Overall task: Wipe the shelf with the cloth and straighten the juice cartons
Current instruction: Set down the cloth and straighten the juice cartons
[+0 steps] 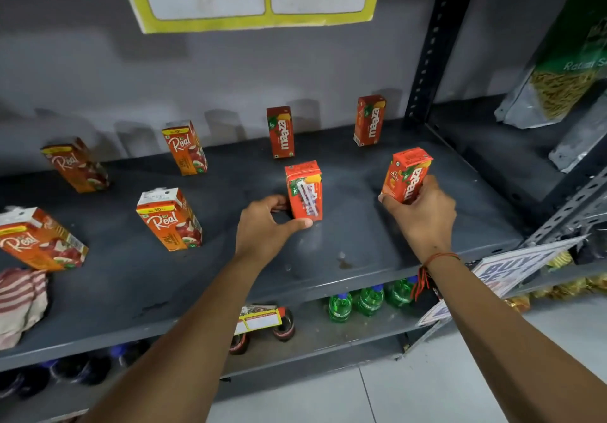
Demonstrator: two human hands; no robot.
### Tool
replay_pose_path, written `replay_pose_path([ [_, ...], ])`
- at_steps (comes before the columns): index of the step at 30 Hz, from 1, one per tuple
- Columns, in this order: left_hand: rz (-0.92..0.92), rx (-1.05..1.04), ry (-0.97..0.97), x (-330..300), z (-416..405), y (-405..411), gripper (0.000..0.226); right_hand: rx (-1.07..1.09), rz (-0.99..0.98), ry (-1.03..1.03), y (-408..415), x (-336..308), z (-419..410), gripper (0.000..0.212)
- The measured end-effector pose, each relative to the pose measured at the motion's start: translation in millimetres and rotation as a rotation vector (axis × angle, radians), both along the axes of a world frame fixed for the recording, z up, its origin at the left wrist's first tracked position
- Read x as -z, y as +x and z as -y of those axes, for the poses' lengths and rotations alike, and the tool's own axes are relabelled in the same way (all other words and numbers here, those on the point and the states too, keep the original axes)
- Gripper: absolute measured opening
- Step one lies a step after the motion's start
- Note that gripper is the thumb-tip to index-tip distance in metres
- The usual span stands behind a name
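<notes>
On the dark grey shelf [345, 258], 8 juice cartons stand in 2 loose rows. The left hand [266, 225] cups the base of a front-row Maaza carton [303, 191] near the shelf's middle: the thumb [297, 224] lies across its lower front, the other fingers curl behind its left side, so the carton stands upright between them. The right hand [423, 212] is clamped around the lower half of a second Maaza carton [407, 174] toward the right edge; that carton leans slightly right, its top clear of the fingers. 2 more Maaza cartons [281, 132] [369, 120] stand against the back wall. 4 Real cartons [185, 147] [77, 165] [169, 219] [39, 238] occupy the left half, all tilted. The striped cloth [19, 301] lies bunched at the front left edge, untouched, well apart from both hands.
</notes>
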State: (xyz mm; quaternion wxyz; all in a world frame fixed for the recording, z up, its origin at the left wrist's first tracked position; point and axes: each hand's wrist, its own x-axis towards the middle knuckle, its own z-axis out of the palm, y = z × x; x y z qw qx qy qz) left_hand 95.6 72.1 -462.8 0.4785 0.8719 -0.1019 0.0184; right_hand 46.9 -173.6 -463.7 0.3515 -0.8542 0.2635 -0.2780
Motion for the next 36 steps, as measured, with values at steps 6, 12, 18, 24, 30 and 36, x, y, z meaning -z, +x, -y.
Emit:
replay_pose_path([
  [6,-0.013,-0.002,-0.003,0,0,0,0.039,0.027,-0.001,-0.021,-5,-2,-7,0.049],
  [12,-0.007,0.014,-0.013,2,0,0,0.042,0.033,-0.003,-0.028,-7,-2,-12,0.053],
  [18,-0.061,0.005,-0.043,-1,-2,-7,0.052,0.016,0.012,0.027,-13,-2,-18,0.084],
  [24,-0.110,-0.040,-0.047,-8,-32,-34,0.067,0.090,0.202,0.095,-42,-9,-44,0.101],
  [30,0.022,-0.237,-0.071,-24,-100,-88,0.037,0.052,0.336,0.088,-65,-37,-122,0.068],
  [36,0.174,-0.492,-0.018,-63,-221,-109,0.031,-0.197,0.389,0.154,-60,-61,-247,0.033],
])
